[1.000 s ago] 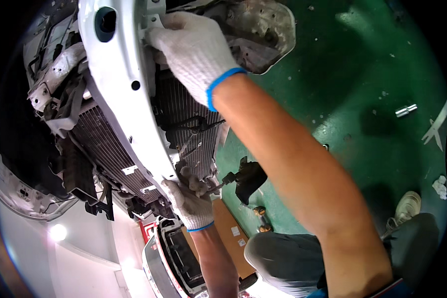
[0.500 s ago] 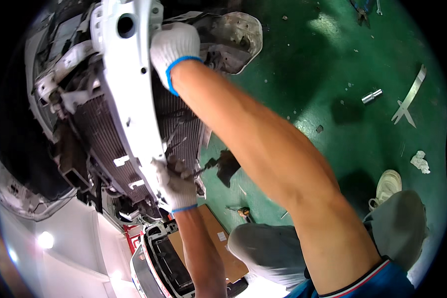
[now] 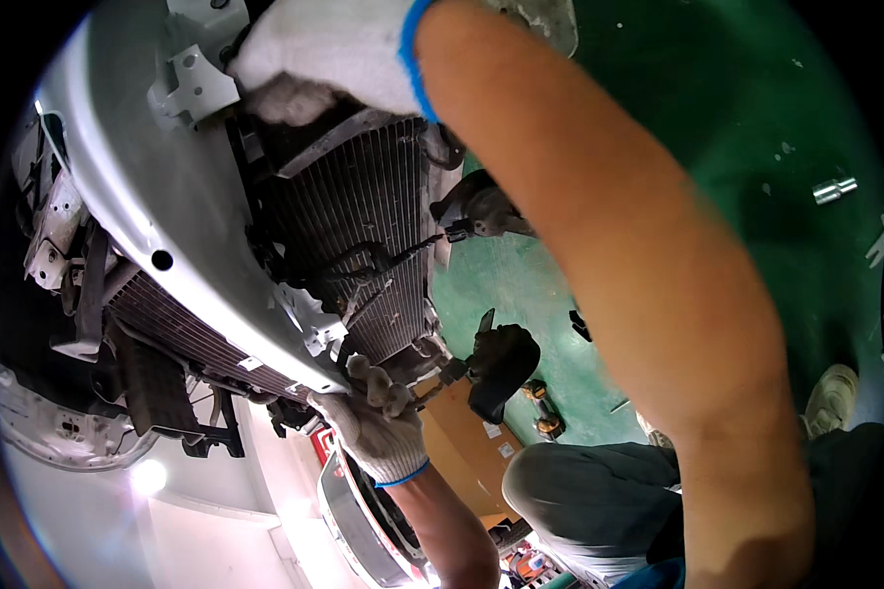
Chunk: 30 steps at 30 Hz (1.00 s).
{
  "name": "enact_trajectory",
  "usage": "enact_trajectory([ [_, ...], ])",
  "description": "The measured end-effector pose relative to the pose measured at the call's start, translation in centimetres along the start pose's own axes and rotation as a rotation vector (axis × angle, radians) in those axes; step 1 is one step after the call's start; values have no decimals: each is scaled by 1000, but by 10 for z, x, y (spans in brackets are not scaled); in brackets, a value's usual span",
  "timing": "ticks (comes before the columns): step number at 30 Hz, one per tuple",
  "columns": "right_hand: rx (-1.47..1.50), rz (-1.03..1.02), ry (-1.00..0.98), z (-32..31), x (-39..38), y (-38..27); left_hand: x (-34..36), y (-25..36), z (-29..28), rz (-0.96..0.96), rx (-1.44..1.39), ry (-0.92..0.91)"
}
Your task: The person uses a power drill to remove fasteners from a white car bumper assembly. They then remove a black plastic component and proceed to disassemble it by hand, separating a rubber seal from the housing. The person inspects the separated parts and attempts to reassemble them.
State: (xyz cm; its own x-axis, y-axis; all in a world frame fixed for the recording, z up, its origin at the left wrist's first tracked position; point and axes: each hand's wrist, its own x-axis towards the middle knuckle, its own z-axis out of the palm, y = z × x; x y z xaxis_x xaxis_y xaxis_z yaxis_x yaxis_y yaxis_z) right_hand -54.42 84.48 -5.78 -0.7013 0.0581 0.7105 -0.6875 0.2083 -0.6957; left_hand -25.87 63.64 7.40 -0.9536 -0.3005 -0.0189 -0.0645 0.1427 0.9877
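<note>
A curved white metal bumper beam [image 3: 157, 206] runs from the top left down toward the middle, in front of the car's finned radiator [image 3: 354, 206]. My left hand [image 3: 378, 427], in a white knit glove with a blue cuff, has its fingers curled at the beam's lower end. At the upper end my right hand [image 3: 329, 54], gloved the same way, is closed beside a white bracket [image 3: 201, 86] on the beam; some of its fingers are hidden. Black cables [image 3: 363, 260] cross the radiator. A dark rounded part [image 3: 506, 368] hangs near my left hand.
On the green floor are a yellow and black power drill [image 3: 542, 407], a silver socket [image 3: 835, 190] and a flat metal tool [image 3: 882, 242]. Brown cardboard [image 3: 452, 427] lies beyond my left wrist. Another dark part [image 3: 486, 208] hangs beside the radiator. My bent knee [image 3: 580, 496] is at the lower right.
The beam now stands off from the radiator, tilted, with both hands at it. My left hand has moved to the beam's lower end. The view has shifted too.
</note>
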Motion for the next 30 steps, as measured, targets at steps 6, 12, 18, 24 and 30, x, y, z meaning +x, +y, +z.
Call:
enact_trajectory([
  [6,-50,-193,-140,4,9,9,7,-3,11,31,49,121],
  [12,-6,-211,-198,19,15,2,4,-5,7,5,2,134],
  [18,18,-179,-208,8,15,-1,6,-6,8,19,6,108],
  [24,116,-123,-224,4,10,-1,4,-6,8,51,63,136],
  [30,240,-71,-246,0,14,1,1,-5,18,17,10,159],
])
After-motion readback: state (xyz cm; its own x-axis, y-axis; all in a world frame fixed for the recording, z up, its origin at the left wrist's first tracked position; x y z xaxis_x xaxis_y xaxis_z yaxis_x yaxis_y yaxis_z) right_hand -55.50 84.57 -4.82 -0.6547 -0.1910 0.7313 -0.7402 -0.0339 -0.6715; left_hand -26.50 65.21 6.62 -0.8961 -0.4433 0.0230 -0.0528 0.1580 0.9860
